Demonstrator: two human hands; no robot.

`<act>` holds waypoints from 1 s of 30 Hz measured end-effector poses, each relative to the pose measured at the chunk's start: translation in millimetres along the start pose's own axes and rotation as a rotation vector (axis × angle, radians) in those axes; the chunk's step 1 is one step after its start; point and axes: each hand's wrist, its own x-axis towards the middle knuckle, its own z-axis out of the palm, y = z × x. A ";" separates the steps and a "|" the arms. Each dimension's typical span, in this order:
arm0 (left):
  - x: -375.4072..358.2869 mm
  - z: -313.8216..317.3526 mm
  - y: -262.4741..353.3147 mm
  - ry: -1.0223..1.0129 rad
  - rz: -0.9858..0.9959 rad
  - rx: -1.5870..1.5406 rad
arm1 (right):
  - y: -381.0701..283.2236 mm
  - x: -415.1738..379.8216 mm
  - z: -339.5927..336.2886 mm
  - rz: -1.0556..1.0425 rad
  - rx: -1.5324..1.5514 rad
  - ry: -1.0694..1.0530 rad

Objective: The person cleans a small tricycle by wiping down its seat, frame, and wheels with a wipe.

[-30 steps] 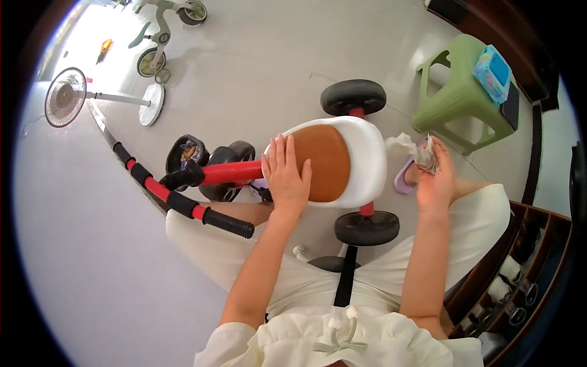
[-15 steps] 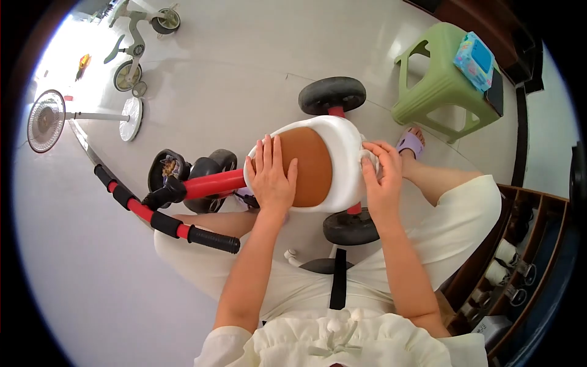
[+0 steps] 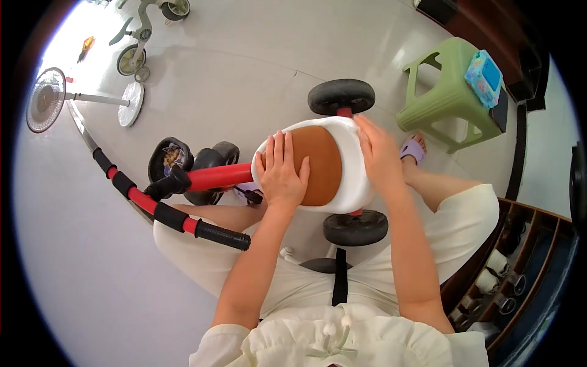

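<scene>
"On the pale tiled floor [image 3: 244, 79], what is seen?"

"A ride-on trike [image 3: 220, 176] is spread across the middle, between the person's legs, with a wooden rack [image 3: 533, 211] placed at the lower right. A balance bike [image 3: 145, 35] and a fan [image 3: 49, 101] are seen at the upper left. At the upper right, a packet [image 3: 484, 79] is carried by a green stool [image 3: 449, 92]."

"And the hands?"

"The front of the seat [image 3: 354, 174] is covered by the left hand [image 3: 281, 177], laid flat with the fingers parted and the thumb held wide. The rear edge is met by the right hand [image 3: 380, 153], its fingers stretched out and kept close together."

"What is changed?"

"The right hand is shifted along that edge, from beside its middle to the corner nearer the far rear wheel [image 3: 341, 96]. The left hand is kept on the seat. The crumpled white cloth seen in the right hand a second ago is no longer shown."

"What is unclear?"

"The balance bike is cut off by the top border. The right palm is hidden and its fingers are blurred, so whether the cloth is held cannot be told. The small contents of the black tray [image 3: 158, 160] cannot be made out."
</scene>
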 end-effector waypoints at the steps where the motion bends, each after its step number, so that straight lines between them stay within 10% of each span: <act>1: 0.0 0.1 0.6 -0.003 -0.005 0.000 | -0.9 -15.2 4.9 -0.076 -0.058 0.096; 30: -0.7 2.5 0.1 -0.003 -0.025 -0.011 | -10.1 -109.5 35.3 -0.194 -0.312 0.238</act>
